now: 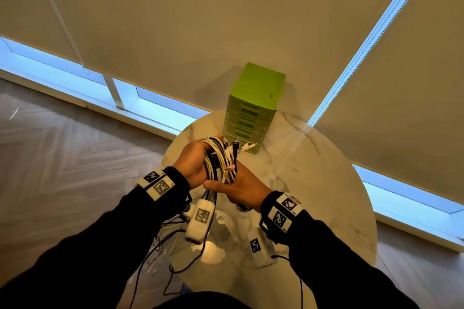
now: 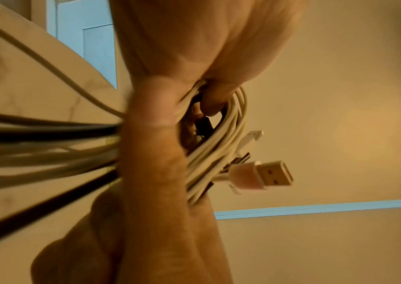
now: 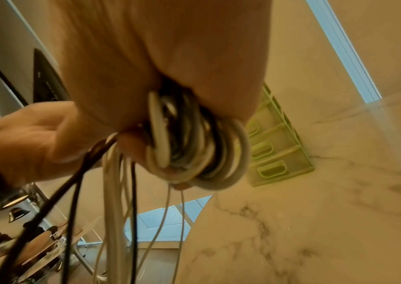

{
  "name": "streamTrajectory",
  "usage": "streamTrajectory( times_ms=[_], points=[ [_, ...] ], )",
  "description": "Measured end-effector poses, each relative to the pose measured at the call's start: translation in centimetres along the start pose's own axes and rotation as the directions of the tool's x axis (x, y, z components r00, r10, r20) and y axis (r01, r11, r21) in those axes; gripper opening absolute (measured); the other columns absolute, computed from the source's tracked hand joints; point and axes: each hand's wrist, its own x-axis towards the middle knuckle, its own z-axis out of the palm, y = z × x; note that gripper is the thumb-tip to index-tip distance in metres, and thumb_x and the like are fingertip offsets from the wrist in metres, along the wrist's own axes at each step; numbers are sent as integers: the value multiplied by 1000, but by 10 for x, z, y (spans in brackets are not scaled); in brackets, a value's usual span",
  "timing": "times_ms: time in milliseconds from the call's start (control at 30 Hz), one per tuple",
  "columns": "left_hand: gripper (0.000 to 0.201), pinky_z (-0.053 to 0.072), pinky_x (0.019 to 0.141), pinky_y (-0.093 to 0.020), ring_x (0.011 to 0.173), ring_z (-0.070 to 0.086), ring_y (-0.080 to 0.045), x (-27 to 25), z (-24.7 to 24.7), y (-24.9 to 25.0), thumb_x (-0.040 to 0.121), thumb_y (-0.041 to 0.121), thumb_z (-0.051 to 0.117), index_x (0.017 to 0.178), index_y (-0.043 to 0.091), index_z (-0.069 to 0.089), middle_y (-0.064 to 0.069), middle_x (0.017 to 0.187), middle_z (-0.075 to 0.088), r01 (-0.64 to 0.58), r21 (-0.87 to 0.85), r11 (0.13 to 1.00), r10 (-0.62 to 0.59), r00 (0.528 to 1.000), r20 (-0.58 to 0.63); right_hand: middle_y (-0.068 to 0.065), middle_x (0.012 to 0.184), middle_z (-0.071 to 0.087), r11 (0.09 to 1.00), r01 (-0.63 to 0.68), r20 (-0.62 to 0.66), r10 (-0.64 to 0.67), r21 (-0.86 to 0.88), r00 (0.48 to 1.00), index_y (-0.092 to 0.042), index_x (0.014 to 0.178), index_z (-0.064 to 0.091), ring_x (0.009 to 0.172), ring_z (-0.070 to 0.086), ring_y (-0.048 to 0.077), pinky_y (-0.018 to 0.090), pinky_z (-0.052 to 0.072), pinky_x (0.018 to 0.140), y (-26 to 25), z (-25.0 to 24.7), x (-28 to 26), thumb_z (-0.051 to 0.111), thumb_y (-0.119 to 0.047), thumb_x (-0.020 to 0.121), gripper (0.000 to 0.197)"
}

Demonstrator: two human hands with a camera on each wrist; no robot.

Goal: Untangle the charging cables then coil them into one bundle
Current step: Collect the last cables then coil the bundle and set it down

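Charging cables, white and black, gathered in a looped bundle held above the round marble table, between both hands. Left hand wraps the upper part of the bundle, fingers curled round it; left wrist view shows a finger hooked through the white loops, USB plug sticking out past them. Right hand grips the lower part, thumb across the strands; right wrist view shows coils bunched under the palm, loose black and white strands hanging below. Green drawer unit stands on the table just behind the bundle. Window blinds behind.
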Motion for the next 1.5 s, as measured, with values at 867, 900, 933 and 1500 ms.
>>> streamTrajectory(
  times_ms=[867,900,933,1500],
  points=[
    [57,43,108,-31,130,57,-18,3,-21,17,89,14,68,142,12,48,-8,138,62,-84,251,964,16,966,259,18,63,58,818,-50,-166,175,573,970,-5,68,63,71,67,36,47,57,80,-9,-7,-6,65,-22,95,32],
    [62,43,107,-29,132,54,-15,-1,-28,10,86,16,72,142,16,46,-3,139,60,-107,370,923,-5,957,290,16,60,55,806,-41,-192,190,590,963,-8,65,62,65,64,33,47,55,76,-9,-8,-4,64,-23,96,34],
    [66,43,106,-26,133,52,-11,-4,-32,0,83,18,76,142,19,46,4,138,59,-137,501,854,-46,941,336,14,59,53,792,-31,-217,204,610,955,-10,64,61,60,61,31,46,53,73,-9,-9,-4,64,-24,96,35],
    [24,55,69,-35,64,71,-17,-18,-47,-36,93,43,65,89,19,61,-9,73,72,-309,909,278,-226,899,375,21,86,69,799,-36,-141,150,600,979,-12,95,55,39,41,14,27,40,50,-53,-58,-10,58,-33,99,22]
  ],
)
